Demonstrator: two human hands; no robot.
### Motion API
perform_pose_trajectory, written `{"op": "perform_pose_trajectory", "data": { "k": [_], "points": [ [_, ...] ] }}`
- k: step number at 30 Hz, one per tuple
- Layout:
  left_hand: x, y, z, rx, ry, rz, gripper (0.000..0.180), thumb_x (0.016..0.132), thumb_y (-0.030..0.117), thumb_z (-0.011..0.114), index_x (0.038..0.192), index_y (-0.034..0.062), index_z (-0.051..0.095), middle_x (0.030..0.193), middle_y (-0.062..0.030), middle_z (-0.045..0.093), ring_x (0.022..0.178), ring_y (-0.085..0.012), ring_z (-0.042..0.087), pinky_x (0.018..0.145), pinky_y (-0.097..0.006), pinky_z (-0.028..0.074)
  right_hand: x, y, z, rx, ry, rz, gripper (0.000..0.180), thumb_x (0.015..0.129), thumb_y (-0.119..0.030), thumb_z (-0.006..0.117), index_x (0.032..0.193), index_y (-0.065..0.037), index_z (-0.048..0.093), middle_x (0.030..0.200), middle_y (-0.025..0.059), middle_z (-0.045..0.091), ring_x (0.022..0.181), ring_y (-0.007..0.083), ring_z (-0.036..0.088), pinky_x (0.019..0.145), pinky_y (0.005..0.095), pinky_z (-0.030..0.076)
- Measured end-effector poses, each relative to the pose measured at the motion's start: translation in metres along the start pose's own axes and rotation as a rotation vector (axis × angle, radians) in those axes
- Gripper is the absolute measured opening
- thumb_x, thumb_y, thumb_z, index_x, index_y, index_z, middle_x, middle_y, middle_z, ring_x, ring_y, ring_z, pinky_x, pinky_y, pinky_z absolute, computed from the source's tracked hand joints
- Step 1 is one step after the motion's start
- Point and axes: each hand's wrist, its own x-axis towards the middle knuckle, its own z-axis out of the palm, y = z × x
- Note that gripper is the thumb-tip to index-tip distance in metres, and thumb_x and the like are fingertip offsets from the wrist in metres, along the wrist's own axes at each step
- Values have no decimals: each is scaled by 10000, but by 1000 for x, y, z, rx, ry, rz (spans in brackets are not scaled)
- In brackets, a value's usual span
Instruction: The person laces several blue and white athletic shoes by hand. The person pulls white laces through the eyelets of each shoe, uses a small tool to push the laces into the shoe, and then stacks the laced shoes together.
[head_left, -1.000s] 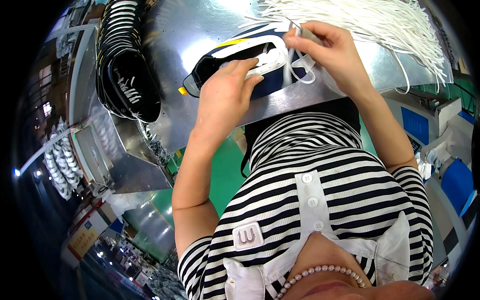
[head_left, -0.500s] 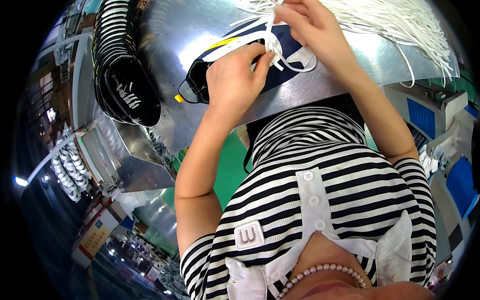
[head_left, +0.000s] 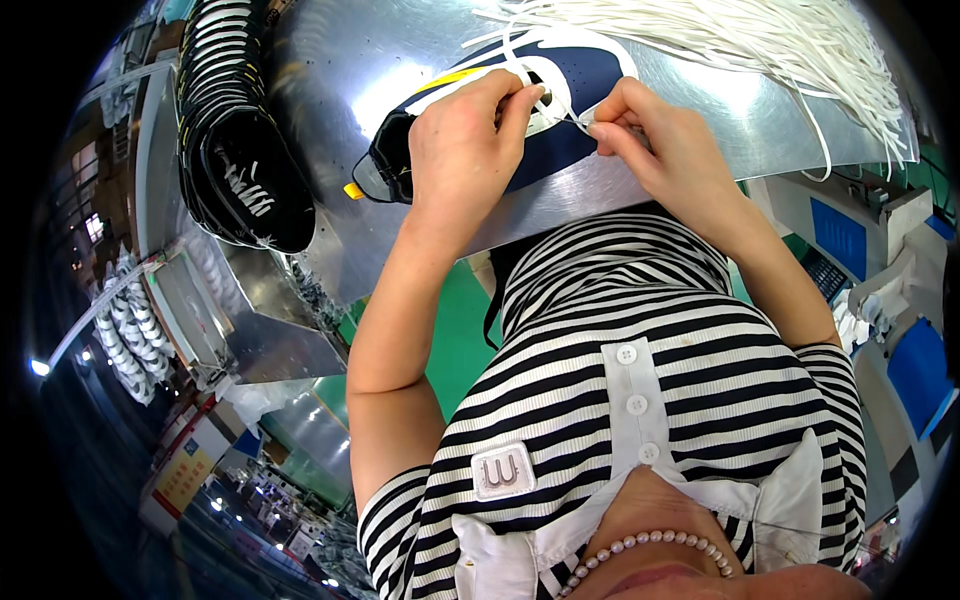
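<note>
A navy shoe upper [head_left: 563, 152] with white trim and a yellow stripe lies on the metal table, its yellow heel tab pointing left. My left hand [head_left: 468, 135] is closed over the near side of its opening, thumb and forefinger pinched at the white eyelet edge. A white shoelace [head_left: 512, 42] runs through the eyelet area and loops over the toe part. To the right, my right hand [head_left: 665, 150] pinches the shoelace between thumb and forefinger, just off the upper's near side. My left fingers hide part of the opening.
A thick bundle of white laces [head_left: 760, 50] spreads over the table's far right. At the left stands a long nested row of black shoe uppers [head_left: 250, 180]. The metal table's front edge [head_left: 590, 215] runs close to my body.
My right hand has come down and nearer from above the shoe upper, drawing the shoelace toward the near side. My left hand has shifted slightly, its fingertips farther up at the eyelet edge.
</note>
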Motion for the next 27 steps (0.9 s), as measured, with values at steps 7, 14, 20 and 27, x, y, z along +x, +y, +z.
{"op": "perform_pose_trajectory", "data": {
  "k": [7,14,20,27],
  "points": [
    [3,-9,-14,-365,-316,-87,238,792,80,711,1004,-23,679,879,-132,710,811,-214,687,788,-308,535,5,3,7,-118,-10,32,162,917,-169,615,916,-27,535,700,144,637,648,330,635,605,422,477],
    [-16,-9,4,-252,-176,-1,236,808,-20,674,1043,-11,669,883,-93,684,796,-181,664,770,-291,512,19,4,48,-171,118,-15,165,920,-130,584,970,-8,483,704,170,633,701,361,655,642,461,497],
    [-40,-8,-15,110,114,397,247,751,-8,630,986,39,693,842,-81,639,735,-269,621,650,-366,488,-12,-39,-45,-80,-289,171,164,915,-135,624,1021,-11,613,832,50,640,751,134,620,669,275,477],
    [-42,-2,-15,27,23,579,280,723,-47,634,974,54,705,877,-72,663,740,-247,633,655,-333,506,27,-12,-70,143,15,-3,216,907,-257,637,1046,-106,569,901,-30,600,771,31,465,627,188,327]
  ]
}}
